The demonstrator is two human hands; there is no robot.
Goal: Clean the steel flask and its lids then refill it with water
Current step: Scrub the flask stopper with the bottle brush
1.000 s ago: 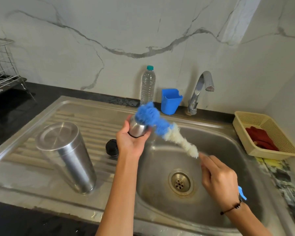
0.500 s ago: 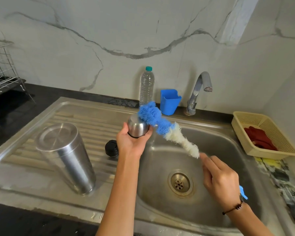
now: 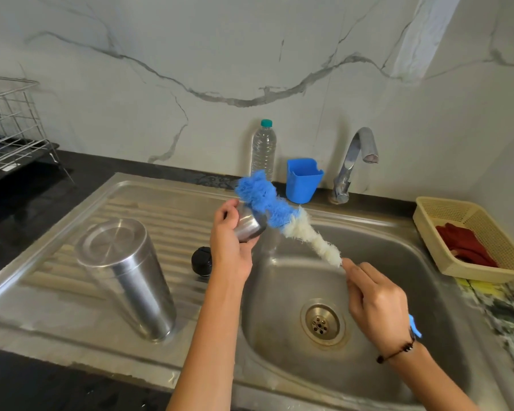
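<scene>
Marble-veined wall panels rise behind a steel sink unit [image 3: 72, 318], and from the head view we see its ribbed drainboard on the left and its basin with the drain [image 3: 322, 321] on the right. On the drainboard, toward the front edge, the steel flask [image 3: 131, 280] stands upside down, base uppermost. Just right of it, near the basin's left rim, lies a black lid [image 3: 201, 261], touching our left wrist's outline but apart from the fingers. Our left hand [image 3: 230, 247] grips the steel lid [image 3: 250, 225] over the basin's back-left corner: the thumb curls over its upper side, the other fingers wrap beneath, and its open end faces right. Our right hand [image 3: 377, 304] is closed around the handle of a bottle brush [image 3: 282, 223], with the fingertips just below the white bristles; a blue handle end pokes out past the wrist. The brush's blue tuft presses against the steel lid's mouth; we cannot tell how far it goes inside. Along the back edge stand a plastic water bottle [image 3: 263, 149], a blue cup [image 3: 303, 185] and the tap [image 3: 353, 161]. A yellow basket [image 3: 428, 221] holding red cloth sits at the right edge, and a wire rack [image 3: 9, 134] stands far left.
</scene>
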